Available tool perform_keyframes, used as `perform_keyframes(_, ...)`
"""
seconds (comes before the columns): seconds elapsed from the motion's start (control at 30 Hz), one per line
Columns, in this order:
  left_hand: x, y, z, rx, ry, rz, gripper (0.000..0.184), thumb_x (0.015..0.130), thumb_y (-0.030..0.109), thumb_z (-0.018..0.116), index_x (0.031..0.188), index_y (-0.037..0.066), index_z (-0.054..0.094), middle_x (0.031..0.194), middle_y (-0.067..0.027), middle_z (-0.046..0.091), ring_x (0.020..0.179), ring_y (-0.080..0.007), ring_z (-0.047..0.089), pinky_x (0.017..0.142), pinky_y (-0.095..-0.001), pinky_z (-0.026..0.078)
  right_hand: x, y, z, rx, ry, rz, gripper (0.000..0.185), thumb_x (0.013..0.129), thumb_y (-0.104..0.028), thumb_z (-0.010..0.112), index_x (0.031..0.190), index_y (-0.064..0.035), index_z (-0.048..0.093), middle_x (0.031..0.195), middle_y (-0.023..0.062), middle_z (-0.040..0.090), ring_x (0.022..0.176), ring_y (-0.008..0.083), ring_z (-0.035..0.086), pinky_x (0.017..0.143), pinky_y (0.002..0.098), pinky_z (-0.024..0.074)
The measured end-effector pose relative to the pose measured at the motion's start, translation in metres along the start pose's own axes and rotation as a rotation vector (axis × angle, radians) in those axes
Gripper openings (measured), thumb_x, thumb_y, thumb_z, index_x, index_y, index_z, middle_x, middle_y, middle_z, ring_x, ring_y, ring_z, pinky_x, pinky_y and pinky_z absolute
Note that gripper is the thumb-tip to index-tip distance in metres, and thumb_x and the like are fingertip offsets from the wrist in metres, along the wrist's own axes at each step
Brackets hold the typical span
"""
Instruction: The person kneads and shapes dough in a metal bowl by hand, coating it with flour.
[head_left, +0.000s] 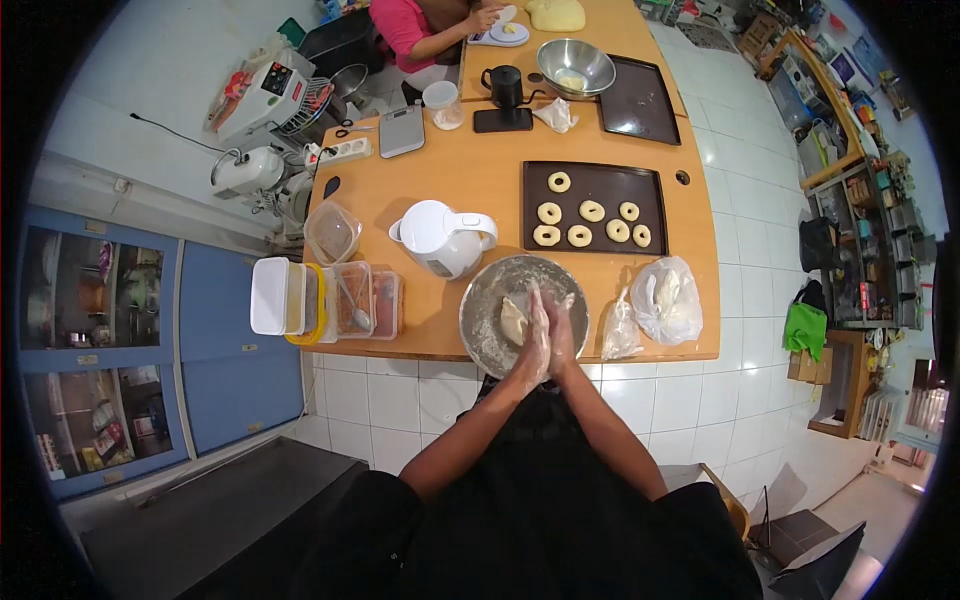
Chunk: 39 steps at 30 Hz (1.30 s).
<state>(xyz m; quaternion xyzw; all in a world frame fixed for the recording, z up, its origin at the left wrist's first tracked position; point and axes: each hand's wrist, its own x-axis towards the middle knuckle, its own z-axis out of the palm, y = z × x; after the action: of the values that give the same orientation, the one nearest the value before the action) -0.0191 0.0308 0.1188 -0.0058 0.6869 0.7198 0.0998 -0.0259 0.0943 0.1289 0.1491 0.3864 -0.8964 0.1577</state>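
Observation:
Over a floury metal bowl (480,335) at the table's front edge, my left hand (535,335) and my right hand (561,330) are held palm to palm, fingers stretched forward and dusted white. A pale piece of dough (513,320) lies in the bowl just left of my left hand. Nothing can be made out between the palms. Beyond the bowl, a dark tray (592,175) carries several small dough rings (592,211). Plastic bags (668,300) with pale contents rest to the right of the bowl.
A white kettle (440,238) stands behind the bowl's left side, with plastic containers (350,300) farther left. Farther back are a scale (402,131), a black pot (506,86), a second metal bowl (576,68) and another tray (640,100). A person in a pink sleeve (405,30) works at the far end.

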Motion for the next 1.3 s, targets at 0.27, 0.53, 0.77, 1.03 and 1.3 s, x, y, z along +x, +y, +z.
perform_keyframes(0.27, 0.003, 0.005, -0.001, -0.17, 0.018, -0.137, 0.072, 0.101, 0.053, 0.021, 0.153, 0.01, -0.004, 0.16, -0.0081, -0.008, 0.146, -0.0231, -0.008, 0.117, -0.0362, 0.0, -0.001, -0.009, 0.002, 0.253, 0.041, 0.077, 0.079, 0.097, -0.063, 0.019, 0.152, -0.0074, 0.014, 0.156, 0.0118, 0.021, 0.141, 0.0271, 0.026, 0.114, 0.0386, 0.0228)
perform_keyframes(0.53, 0.03, 0.019, -0.028, 0.35, 0.073, -0.084, 0.071, 0.101, 0.051, 0.022, 0.153, 0.011, -0.005, 0.159, -0.0159, -0.001, 0.147, -0.0288, -0.002, 0.117, -0.0448, 0.0, -0.011, 0.025, 0.007, 0.154, -0.037, 0.09, 0.062, 0.101, -0.045, 0.032, 0.148, -0.0069, 0.027, 0.15, 0.0077, 0.032, 0.139, 0.0216, 0.027, 0.116, 0.0359, 0.018)
perform_keyframes(0.77, 0.029, -0.041, -0.009, 0.454, 0.009, 0.19, 0.066, 0.102, 0.043, 0.027, 0.152, 0.006, 0.006, 0.158, -0.0207, 0.008, 0.146, -0.0328, 0.01, 0.117, -0.0417, 0.006, 0.027, 0.057, -0.032, -0.198, -0.066, -0.082, 0.066, 0.099, -0.05, 0.034, 0.152, -0.0142, 0.016, 0.154, 0.006, 0.025, 0.14, 0.0234, 0.025, 0.116, 0.0427, 0.018)
perform_keyframes(1.03, 0.035, 0.006, -0.034, 0.298, 0.019, 0.061, 0.062, 0.103, 0.041, 0.03, 0.153, 0.008, 0.011, 0.158, -0.0141, 0.015, 0.145, -0.0267, 0.015, 0.116, -0.0361, 0.014, 0.004, 0.037, 0.014, 0.348, 0.006, 0.295, 0.077, 0.094, -0.065, 0.029, 0.151, -0.0138, 0.019, 0.152, 0.0103, 0.029, 0.133, 0.0332, 0.038, 0.108, 0.0468, 0.0358)
perform_keyframes(1.3, 0.022, -0.03, -0.048, 0.72, -0.055, 0.13, 0.058, 0.101, 0.037, 0.032, 0.151, 0.01, 0.021, 0.154, -0.0199, 0.023, 0.145, -0.0326, 0.017, 0.115, -0.0482, 0.011, 0.025, 0.039, -0.012, 0.309, 0.007, 0.137, 0.066, 0.099, -0.057, 0.028, 0.147, -0.012, 0.03, 0.148, 0.0092, 0.037, 0.134, 0.027, 0.037, 0.111, 0.0401, 0.0297)
